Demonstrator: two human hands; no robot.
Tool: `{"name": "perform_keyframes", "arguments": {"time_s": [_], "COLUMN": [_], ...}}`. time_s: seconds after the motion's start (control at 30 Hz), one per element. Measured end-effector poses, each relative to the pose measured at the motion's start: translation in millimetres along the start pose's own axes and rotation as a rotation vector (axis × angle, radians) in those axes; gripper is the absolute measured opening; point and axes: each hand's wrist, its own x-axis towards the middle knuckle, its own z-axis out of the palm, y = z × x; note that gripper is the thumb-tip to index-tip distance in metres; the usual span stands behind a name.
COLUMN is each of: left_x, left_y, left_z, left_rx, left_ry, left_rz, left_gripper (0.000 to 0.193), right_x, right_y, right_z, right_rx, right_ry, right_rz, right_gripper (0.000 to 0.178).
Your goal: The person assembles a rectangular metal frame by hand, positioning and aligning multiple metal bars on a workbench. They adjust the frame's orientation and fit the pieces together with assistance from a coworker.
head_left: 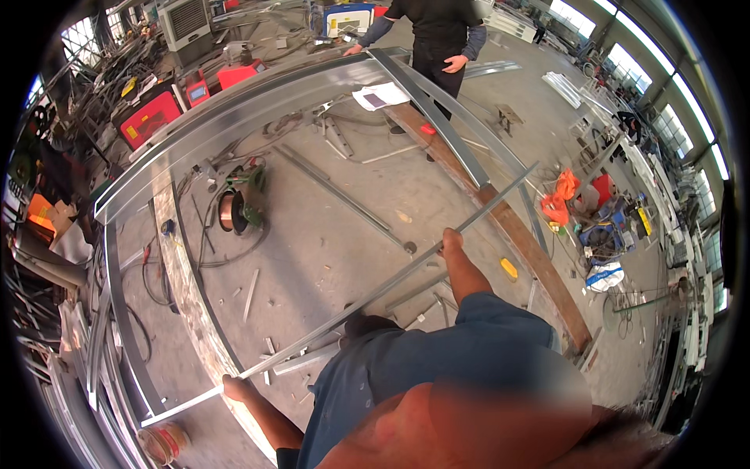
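Observation:
A long, thin metal tube [391,280] runs slantwise in front of me, from the lower left up to the right. My left hand [237,388] is closed around it near its left end, above a worn pale beam [183,266]. Farther along, my right hand [451,242] grips the same tube, short of the brown beam [531,254] on the right. The tube's left end meets the near corner of a large frame of metal profiles [116,301]. Its right end reaches past the frame's right-hand profile [437,117].
Across the frame stands a co-worker [441,39], one hand on its far corner. White papers [380,96] lie near that corner. On the floor inside are a copper wire spool [230,211], loose bars [336,187] and cables. A rusty bucket [164,443] stands lower left; orange bags [558,199] lie right.

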Motion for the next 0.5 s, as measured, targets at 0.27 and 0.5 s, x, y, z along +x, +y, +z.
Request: {"name": "perform_keyframes", "arguments": {"time_s": [0.27,0.5], "left_x": [34.5,13.5], "left_y": [-24.4,-10.9], "left_z": [-11.4,-0.4], "left_rx": [0.168,0.101], "left_ry": [0.021,0.011], "left_rz": [0.174,0.042], "left_gripper": [0.03,0.025], "right_x": [4.0,1.6], "right_y": [0.5,3.3], "right_z": [10.1,3.0], "right_rx": [0.002,-0.051], "right_ry": [-0.041,0.017], "right_rz": [0.007,-0.03], "right_gripper": [0.028,0.027]}}
